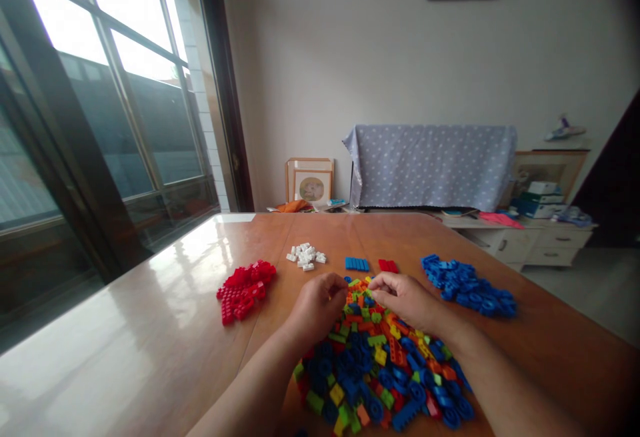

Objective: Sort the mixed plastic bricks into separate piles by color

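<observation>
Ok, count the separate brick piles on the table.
6: red pile far left, white pile, small blue group, small red group, blue pile right, mixed pile under both hands.

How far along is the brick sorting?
Done: a red pile, a white pile, a blue pile, plus small blue and red groups. In hand: the left hand and right hand pick at the mixed heap. Left: that heap, the largest pile.
</observation>
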{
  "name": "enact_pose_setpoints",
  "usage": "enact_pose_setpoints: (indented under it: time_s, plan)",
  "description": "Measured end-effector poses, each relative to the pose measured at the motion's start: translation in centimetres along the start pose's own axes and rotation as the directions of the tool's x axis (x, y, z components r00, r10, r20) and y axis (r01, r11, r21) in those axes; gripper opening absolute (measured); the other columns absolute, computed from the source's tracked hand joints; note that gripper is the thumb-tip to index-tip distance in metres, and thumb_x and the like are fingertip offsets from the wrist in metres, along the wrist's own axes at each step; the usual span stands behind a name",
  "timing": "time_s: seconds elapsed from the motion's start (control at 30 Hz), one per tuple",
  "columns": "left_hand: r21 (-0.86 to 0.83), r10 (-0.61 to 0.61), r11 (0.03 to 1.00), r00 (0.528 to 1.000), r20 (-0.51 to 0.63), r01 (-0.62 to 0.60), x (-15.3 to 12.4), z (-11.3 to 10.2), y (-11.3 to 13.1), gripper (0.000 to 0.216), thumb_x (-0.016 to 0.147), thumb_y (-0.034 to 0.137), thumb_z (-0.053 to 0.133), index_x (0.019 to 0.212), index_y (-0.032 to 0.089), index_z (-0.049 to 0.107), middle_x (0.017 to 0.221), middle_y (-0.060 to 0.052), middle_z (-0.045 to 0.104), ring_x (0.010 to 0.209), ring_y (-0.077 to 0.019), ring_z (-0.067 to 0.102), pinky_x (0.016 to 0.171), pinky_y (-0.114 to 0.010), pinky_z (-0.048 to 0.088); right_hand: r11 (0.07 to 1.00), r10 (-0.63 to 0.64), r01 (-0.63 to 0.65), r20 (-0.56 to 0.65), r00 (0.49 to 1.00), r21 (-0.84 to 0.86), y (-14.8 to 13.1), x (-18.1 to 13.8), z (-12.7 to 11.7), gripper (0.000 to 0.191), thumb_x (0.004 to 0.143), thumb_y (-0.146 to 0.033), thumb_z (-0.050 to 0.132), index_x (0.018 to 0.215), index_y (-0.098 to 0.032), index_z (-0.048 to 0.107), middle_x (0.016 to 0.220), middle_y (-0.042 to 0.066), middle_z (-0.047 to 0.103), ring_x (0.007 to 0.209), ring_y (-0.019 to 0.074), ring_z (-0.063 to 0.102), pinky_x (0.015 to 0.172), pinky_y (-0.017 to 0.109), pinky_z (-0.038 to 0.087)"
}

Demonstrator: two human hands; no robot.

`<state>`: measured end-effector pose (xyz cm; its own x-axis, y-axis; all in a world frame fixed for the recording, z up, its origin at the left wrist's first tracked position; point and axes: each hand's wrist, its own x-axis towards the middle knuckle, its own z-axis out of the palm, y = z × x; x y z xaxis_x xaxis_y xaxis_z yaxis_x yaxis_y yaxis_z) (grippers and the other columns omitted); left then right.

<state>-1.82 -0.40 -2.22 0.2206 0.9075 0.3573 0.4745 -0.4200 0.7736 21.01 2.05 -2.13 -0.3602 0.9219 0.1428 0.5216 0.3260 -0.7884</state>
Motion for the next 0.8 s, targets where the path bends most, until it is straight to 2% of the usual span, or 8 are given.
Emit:
enact_pose_setpoints:
  time_s: [0.1, 0.2, 0.33, 0.47, 0.63, 0.8]
  plan:
    - [-0.009, -0.046, 0.999, 0.995, -0.085, 0.046, 0.6, -0.7, -1.4, 0.019, 0.085, 0.029, 0.053, 0.088, 0.016, 0.066, 0.077, -0.002, 0.067, 0.071, -0.0137, 0.059, 0.061, -0.022, 0.041, 0.988, 0.006, -0.018, -0.075, 0.997, -0.156, 0.7, 0.2, -0.8, 0.032, 0.087, -0.048, 0.054, 0.085, -0.019, 0.068, 0.073, 0.0, 0.065, 0.067, 0.0149, 0.055, 0.058, 0.023, 0.038]
    - [0.065, -0.109, 0.99, 0.979, -0.172, 0.122, 1.2, -1.4, -3.4, 0.016, 0.08, 0.028, 0.057, 0.085, 0.017, 0.066, 0.073, 0.0, 0.065, 0.068, -0.0132, 0.057, 0.061, -0.022, 0.039, 0.964, -0.01, -0.035, -0.165, 0.986, -0.264, 1.7, 0.6, -1.4, 0.041, 0.088, -0.056, 0.05, 0.08, -0.019, 0.067, 0.068, 0.001, 0.063, 0.065, 0.0152, 0.054, 0.056, 0.024, 0.037]
    - [0.205, -0.211, 0.943, 0.949, -0.234, 0.261, 1.5, -2.3, -5.8, 0.012, 0.076, 0.024, 0.058, 0.083, 0.018, 0.066, 0.072, 0.001, 0.064, 0.067, -0.0133, 0.056, 0.059, -0.022, 0.034, 0.96, -0.022, -0.042, -0.225, 0.974, -0.277, 3.3, 1.0, -1.6, 0.043, 0.088, -0.057, 0.049, 0.081, -0.019, 0.068, 0.067, 0.001, 0.062, 0.063, 0.0153, 0.053, 0.057, 0.024, 0.038]
    - [0.413, -0.277, 0.84, 0.932, -0.233, 0.353, 1.4, -2.6, -6.6, 0.01, 0.078, 0.027, 0.06, 0.082, 0.022, 0.066, 0.081, -0.001, 0.068, 0.073, -0.0152, 0.057, 0.061, -0.023, 0.033, 0.965, -0.03, -0.031, -0.228, 0.973, -0.26, 4.1, 1.1, -1.5, 0.041, 0.088, -0.055, 0.05, 0.081, -0.019, 0.068, 0.063, 0.001, 0.061, 0.06, 0.0155, 0.053, 0.055, 0.024, 0.037]
    - [0.579, -0.219, 0.756, 0.951, -0.217, 0.306, 1.5, -2.5, -6.4, 0.012, 0.08, 0.024, 0.056, 0.08, 0.025, 0.068, 0.093, -0.004, 0.068, 0.087, -0.0209, 0.057, 0.07, -0.027, 0.037, 0.955, -0.056, -0.017, -0.237, 0.97, -0.297, 4.1, 1.1, -1.4, 0.038, 0.089, -0.052, 0.049, 0.081, -0.02, 0.068, 0.064, 0.0, 0.061, 0.061, 0.0155, 0.054, 0.055, 0.024, 0.036]
    - [0.611, -0.195, 0.744, 0.962, -0.192, 0.273, 1.4, -2.5, -6.0, 0.016, 0.082, 0.029, 0.055, 0.087, 0.027, 0.071, 0.098, -0.005, 0.067, 0.091, -0.0236, 0.057, 0.074, -0.03, 0.039, 0.956, -0.071, -0.003, -0.24, 0.968, -0.293, 3.9, 1.0, -1.4, 0.037, 0.089, -0.051, 0.049, 0.083, -0.021, 0.069, 0.067, 0.001, 0.064, 0.062, 0.0158, 0.055, 0.056, 0.025, 0.037]
